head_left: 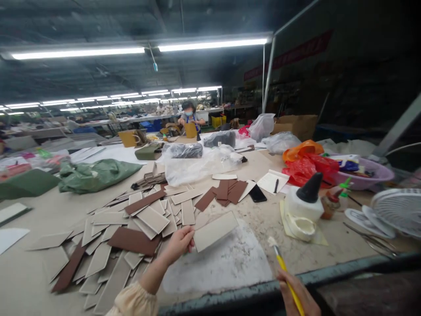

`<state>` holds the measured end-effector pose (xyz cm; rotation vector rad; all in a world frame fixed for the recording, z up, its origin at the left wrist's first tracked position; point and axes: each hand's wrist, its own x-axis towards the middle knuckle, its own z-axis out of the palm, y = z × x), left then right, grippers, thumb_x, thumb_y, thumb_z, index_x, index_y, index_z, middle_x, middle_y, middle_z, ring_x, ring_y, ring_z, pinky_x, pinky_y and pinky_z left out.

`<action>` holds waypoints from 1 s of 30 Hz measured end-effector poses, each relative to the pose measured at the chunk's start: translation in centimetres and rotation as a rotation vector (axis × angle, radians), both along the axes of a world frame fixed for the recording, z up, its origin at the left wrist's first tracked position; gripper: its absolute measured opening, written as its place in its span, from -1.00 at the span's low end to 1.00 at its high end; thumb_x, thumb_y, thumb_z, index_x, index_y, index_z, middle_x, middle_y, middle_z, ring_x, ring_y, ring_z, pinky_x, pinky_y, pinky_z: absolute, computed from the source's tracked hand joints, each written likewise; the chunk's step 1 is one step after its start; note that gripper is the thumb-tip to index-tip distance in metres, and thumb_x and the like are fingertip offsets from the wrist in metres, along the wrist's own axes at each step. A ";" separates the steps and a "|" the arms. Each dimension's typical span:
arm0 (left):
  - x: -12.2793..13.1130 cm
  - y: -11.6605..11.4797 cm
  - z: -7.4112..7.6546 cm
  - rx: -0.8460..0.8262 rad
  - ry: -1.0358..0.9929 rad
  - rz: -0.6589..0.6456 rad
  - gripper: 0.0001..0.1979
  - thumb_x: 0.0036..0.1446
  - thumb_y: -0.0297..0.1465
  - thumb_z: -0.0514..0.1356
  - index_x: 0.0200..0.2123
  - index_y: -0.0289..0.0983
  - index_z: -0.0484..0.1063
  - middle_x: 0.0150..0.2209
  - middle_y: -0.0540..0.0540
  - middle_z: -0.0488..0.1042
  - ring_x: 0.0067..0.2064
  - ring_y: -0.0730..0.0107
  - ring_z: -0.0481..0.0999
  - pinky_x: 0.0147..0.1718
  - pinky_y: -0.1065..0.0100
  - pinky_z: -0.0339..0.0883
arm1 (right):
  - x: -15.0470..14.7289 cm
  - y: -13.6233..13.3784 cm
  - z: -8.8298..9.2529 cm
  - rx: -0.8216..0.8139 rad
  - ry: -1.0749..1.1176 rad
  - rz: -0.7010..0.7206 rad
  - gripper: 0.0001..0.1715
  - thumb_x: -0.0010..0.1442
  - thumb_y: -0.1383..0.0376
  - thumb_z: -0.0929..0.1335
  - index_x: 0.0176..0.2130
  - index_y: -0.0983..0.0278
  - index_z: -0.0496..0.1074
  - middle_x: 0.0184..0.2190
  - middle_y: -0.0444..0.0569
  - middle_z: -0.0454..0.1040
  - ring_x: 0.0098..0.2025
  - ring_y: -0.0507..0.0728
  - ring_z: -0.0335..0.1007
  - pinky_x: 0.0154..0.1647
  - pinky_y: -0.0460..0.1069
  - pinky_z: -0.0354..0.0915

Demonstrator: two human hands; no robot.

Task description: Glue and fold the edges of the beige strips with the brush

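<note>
Smooth matt panel [215,231], glossy brush handle [290,285], red plastic bag [307,169] (crinkled, shiny)

Counting fast now: one left hand [180,240], one right hand [296,290], one held card [215,231], one brush [280,261]! Making it at least six brown pieces [134,241] and, oh my, dozens of beige pieces [153,219], too jumbled for an exact tally! Rattling on through one phone [258,193], one pen [276,185], one pad [265,181], one fan [401,211], one basin [378,177], one orange bag [301,151], one red bag [311,170], one green sack [98,175], one co-worker [190,118] and two near lights [213,44], with farther tubes [90,99] too many and too blurred to number!
</note>
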<state>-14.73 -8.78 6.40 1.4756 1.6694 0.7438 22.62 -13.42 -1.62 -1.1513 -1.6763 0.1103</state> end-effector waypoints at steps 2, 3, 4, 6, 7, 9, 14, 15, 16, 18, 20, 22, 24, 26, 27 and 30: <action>1.1 -2.0 -1.6 -0.097 0.006 -0.059 -0.68 0.17 -0.15 -0.08 -0.45 -0.24 0.25 -0.58 0.05 0.41 -0.65 0.50 0.37 -0.69 0.50 0.09 | 0.4 -1.0 1.0 -0.080 0.089 0.001 -0.69 0.25 0.12 0.29 -0.13 0.25 0.47 -0.21 0.05 0.54 -0.23 0.16 0.50 -0.19 0.00 0.43; 1.5 -2.7 -2.2 -0.129 0.022 -0.079 -0.71 0.17 -0.20 -0.06 -0.46 -0.24 0.26 -0.59 0.05 0.41 -0.64 0.49 0.38 -0.68 0.50 0.12 | 0.4 -1.4 1.5 -0.137 0.143 -0.005 -0.67 0.26 0.12 0.28 -0.12 0.26 0.47 -0.24 0.06 0.53 -0.28 0.15 0.49 -0.26 0.00 0.42; 1.8 -3.0 -2.8 -0.151 0.036 -0.088 -0.73 0.16 -0.25 -0.05 -0.48 -0.25 0.27 -0.60 0.05 0.41 -0.64 0.48 0.38 -0.67 0.49 0.14 | 0.2 -1.8 2.1 -0.200 0.198 0.000 -0.64 0.27 0.11 0.26 -0.10 0.28 0.46 -0.31 0.04 0.52 -0.35 0.12 0.46 -0.33 -0.02 0.40; 2.2 -3.2 -3.6 -0.165 0.069 -0.079 -0.75 0.15 -0.31 -0.02 -0.49 -0.26 0.31 -0.63 0.04 0.40 -0.65 0.45 0.38 -0.65 0.46 0.18 | -0.7 -2.4 3.4 -0.313 0.305 0.026 -0.59 0.30 0.09 0.22 -0.10 0.30 0.45 -0.49 -0.05 0.43 -0.49 0.06 0.36 -0.46 -0.05 0.33; 2.2 -3.1 -3.9 -0.156 0.095 -0.064 -0.76 0.16 -0.33 -0.01 -0.48 -0.27 0.34 -0.63 0.03 0.39 -0.63 0.42 0.39 -0.62 0.44 0.21 | -1.4 -2.6 4.0 -0.362 0.351 0.050 -0.58 0.31 0.08 0.21 -0.11 0.31 0.45 -0.56 -0.09 0.37 -0.53 0.04 0.31 -0.51 -0.06 0.29; 2.1 -3.0 -4.3 -0.116 0.151 -0.006 -0.78 0.18 -0.35 0.01 -0.37 -0.29 0.41 -0.56 -0.03 0.44 -0.51 0.34 0.47 -0.49 0.37 0.32 | -3.1 -2.7 5.0 -0.449 0.428 0.103 -0.56 0.30 0.05 0.22 -0.15 0.32 0.45 -0.62 -0.15 0.30 -0.59 0.02 0.24 -0.57 -0.08 0.24; 1.6 -4.7 -5.4 0.292 0.321 -0.045 -0.75 0.24 -0.40 0.02 -0.11 -0.25 0.44 -0.15 -0.18 0.46 -0.07 0.26 0.45 -0.05 0.28 0.33 | -7.8 -1.8 6.3 -0.653 0.571 0.211 -0.53 0.24 -0.03 0.25 -0.20 0.31 0.42 -0.66 -0.18 0.27 -0.64 0.02 0.19 -0.64 -0.08 0.18; 1.5 -5.4 -5.7 0.390 0.344 -0.111 -0.76 0.25 -0.41 0.02 -0.14 -0.24 0.47 -0.14 -0.18 0.46 -0.08 0.28 0.45 -0.05 0.28 0.33 | -8.6 -1.5 6.4 -0.686 0.582 0.232 -0.53 0.23 -0.04 0.26 -0.20 0.31 0.41 -0.66 -0.19 0.27 -0.65 0.01 0.18 -0.64 -0.08 0.17; 1.5 -6.1 -6.0 0.468 0.359 -0.170 -0.76 0.25 -0.42 0.03 -0.16 -0.23 0.48 -0.16 -0.17 0.46 -0.10 0.29 0.45 -0.07 0.28 0.35 | -9.4 -1.1 6.4 -0.714 0.585 0.253 -0.52 0.21 -0.05 0.27 -0.20 0.31 0.41 -0.66 -0.20 0.28 -0.65 0.01 0.18 -0.65 -0.09 0.17; 1.5 -7.2 -6.5 0.565 0.371 -0.230 -0.77 0.26 -0.43 0.04 -0.17 -0.22 0.50 -0.19 -0.16 0.48 -0.13 0.30 0.46 -0.10 0.26 0.38 | -10.8 -0.2 6.4 -0.765 0.563 0.298 -0.51 0.20 -0.07 0.28 -0.23 0.30 0.40 -0.66 -0.20 0.27 -0.66 0.01 0.17 -0.65 -0.09 0.16; 1.5 -7.8 -7.0 0.634 0.382 -0.243 -0.77 0.26 -0.44 0.05 -0.15 -0.22 0.51 -0.19 -0.17 0.51 -0.12 0.30 0.47 -0.10 0.23 0.41 | -12.0 0.7 6.2 -0.815 0.522 0.334 -0.49 0.20 -0.09 0.26 -0.23 0.30 0.39 -0.65 -0.21 0.28 -0.66 0.01 0.17 -0.64 -0.09 0.16; 1.5 -8.0 -7.3 0.673 0.387 -0.248 -0.76 0.26 -0.45 0.05 -0.13 -0.22 0.51 -0.17 -0.17 0.52 -0.09 0.30 0.48 -0.08 0.21 0.43 | -13.0 1.4 6.0 -0.852 0.485 0.360 -0.46 0.20 -0.11 0.25 -0.22 0.31 0.39 -0.65 -0.21 0.28 -0.66 0.01 0.18 -0.64 -0.09 0.16; 1.6 -7.9 -7.4 0.686 0.399 -0.247 -0.76 0.25 -0.46 0.06 -0.14 -0.22 0.51 -0.15 -0.17 0.53 -0.09 0.31 0.50 -0.07 0.22 0.44 | -13.8 2.0 5.8 -0.867 0.460 0.378 -0.44 0.20 -0.12 0.24 -0.22 0.31 0.38 -0.65 -0.21 0.28 -0.66 0.01 0.18 -0.64 -0.09 0.16; 1.6 -7.8 -7.6 0.691 0.410 -0.241 -0.77 0.25 -0.46 0.07 -0.16 -0.23 0.51 -0.15 -0.16 0.54 -0.09 0.32 0.51 -0.07 0.24 0.45 | -14.5 2.5 5.8 -0.874 0.434 0.392 -0.44 0.20 -0.13 0.24 -0.24 0.30 0.38 -0.66 -0.21 0.29 -0.67 0.01 0.18 -0.64 -0.10 0.16; 1.6 -7.8 -7.7 0.695 0.414 -0.237 -0.78 0.24 -0.47 0.08 -0.16 -0.24 0.51 -0.15 -0.16 0.54 -0.09 0.32 0.51 -0.07 0.25 0.46 | -14.8 2.6 5.8 -0.879 0.418 0.397 -0.45 0.20 -0.13 0.24 -0.25 0.30 0.38 -0.67 -0.22 0.29 -0.67 0.01 0.18 -0.64 -0.10 0.16; 1.6 -7.8 -7.9 0.710 0.415 -0.218 -0.79 0.24 -0.46 0.09 -0.16 -0.24 0.51 -0.15 -0.16 0.55 -0.07 0.32 0.52 -0.06 0.26 0.46 | -15.3 3.0 5.9 -0.897 0.352 0.411 -0.48 0.21 -0.11 0.23 -0.28 0.28 0.39 -0.68 -0.22 0.30 -0.68 0.01 0.19 -0.62 -0.09 0.18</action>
